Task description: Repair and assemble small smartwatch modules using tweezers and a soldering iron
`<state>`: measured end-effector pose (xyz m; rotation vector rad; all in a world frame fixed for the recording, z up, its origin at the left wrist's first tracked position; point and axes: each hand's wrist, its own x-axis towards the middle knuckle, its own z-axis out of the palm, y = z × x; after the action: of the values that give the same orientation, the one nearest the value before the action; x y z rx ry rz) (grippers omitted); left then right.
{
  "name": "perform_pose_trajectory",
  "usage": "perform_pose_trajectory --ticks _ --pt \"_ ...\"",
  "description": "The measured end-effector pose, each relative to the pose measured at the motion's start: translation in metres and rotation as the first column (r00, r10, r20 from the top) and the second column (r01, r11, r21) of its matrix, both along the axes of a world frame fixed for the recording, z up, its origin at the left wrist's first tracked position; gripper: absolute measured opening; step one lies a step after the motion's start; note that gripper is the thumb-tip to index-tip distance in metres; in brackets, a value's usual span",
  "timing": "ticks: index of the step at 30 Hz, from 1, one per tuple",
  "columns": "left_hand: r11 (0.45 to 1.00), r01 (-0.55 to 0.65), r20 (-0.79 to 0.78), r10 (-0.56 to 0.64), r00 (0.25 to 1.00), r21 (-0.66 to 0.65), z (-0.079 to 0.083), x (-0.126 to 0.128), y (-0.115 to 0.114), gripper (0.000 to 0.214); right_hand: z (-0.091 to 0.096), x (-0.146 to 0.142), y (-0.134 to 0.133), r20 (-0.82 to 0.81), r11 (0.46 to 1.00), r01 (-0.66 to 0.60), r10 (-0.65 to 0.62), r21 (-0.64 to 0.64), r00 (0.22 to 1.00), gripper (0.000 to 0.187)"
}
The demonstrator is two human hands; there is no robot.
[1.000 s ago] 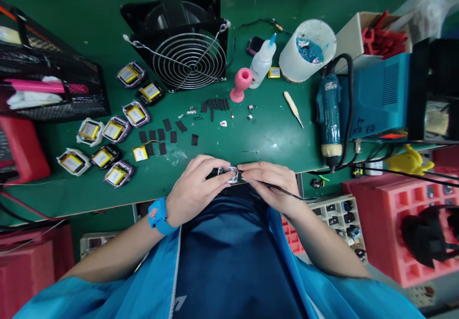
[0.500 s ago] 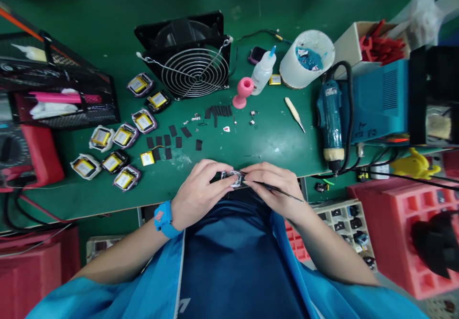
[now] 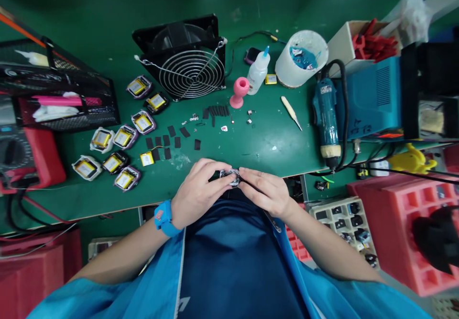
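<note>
Green table (image 3: pixel 251 142) fills the upper half of a view looking straight down, above the wearer's blue jacket. Two bare forearms reach forward from the lower corners and bend inward, so the hands meet at the table's near edge, close to the body.

Well beyond the two grips stands a black fan (image 3: pixel 182 58). Far off to the right of the right grip sits a blue box (image 3: pixel 373 96), with a teal electric screwdriver (image 3: pixel 324 118) lying just beside it.

The left hand (image 3: pixel 197 192) is turned knuckles up with its fingers curled, and a blue wrist strap (image 3: pixel 163 218) sits behind it. The right hand (image 3: pixel 267 192) mirrors it, palm down, wrist angled outward.

Ahead and to the left of the left grip lie battery cases (image 3: pixel 114 139) with yellow cells. Small black pads (image 3: pixel 168 139) lie nearer to that grip.

Between the hands, over the table edge, is a small silver-rimmed case (image 3: pixel 230 176). Both grips are closed on it, with the left thumb and fingertips pinching its left side and the right fingertips pressing its right side. Its finer details are too small to tell. A thin dark tool (image 3: pixel 274 223) shows under the right palm, pointing back toward the body.
</note>
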<state>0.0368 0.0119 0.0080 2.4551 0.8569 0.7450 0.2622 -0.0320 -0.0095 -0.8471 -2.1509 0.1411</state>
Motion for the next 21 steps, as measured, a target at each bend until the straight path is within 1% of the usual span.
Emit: perform_pose_trajectory --ticks 3,5,7,9,11,14,21 --pt "1.0 0.001 0.003 -0.001 1.0 -0.007 0.0 0.0 0.0 0.015 -0.002 0.0 -0.002 -0.031 1.0 -0.006 0.005 -0.023 1.0 0.017" --pt "1.0 0.002 0.004 -0.002 1.0 -0.017 0.0 0.0 0.0 0.016 -0.001 0.001 -0.004 -0.114 0.993 -0.01 -0.004 -0.122 0.993 0.017" --pt "1.0 0.004 0.008 -0.004 1.0 -0.019 -0.001 -0.001 -0.001 0.018 0.002 0.002 -0.005 -0.233 0.957 -0.037 -0.033 -0.289 0.972 0.019" --pt "1.0 0.005 0.006 -0.005 1.0 -0.019 -0.002 -0.001 -0.001 0.02 0.007 0.004 -0.004 -0.319 0.898 -0.074 -0.077 -0.435 0.944 0.02" --pt "1.0 0.003 0.004 -0.003 1.0 -0.016 -0.003 -0.001 -0.001 0.021 0.011 0.005 -0.003 -0.349 0.858 -0.087 -0.112 -0.507 0.931 0.019" --pt "1.0 0.004 0.005 -0.003 1.0 -0.012 -0.004 -0.001 -0.001 0.021 0.013 0.005 0.001 -0.351 0.845 -0.08 -0.132 -0.529 0.927 0.017" --pt "1.0 0.003 -0.002 -0.004 1.0 -0.019 -0.002 -0.001 -0.001 0.021 0.015 0.003 0.004 -0.339 0.841 -0.063 -0.147 -0.537 0.929 0.016"
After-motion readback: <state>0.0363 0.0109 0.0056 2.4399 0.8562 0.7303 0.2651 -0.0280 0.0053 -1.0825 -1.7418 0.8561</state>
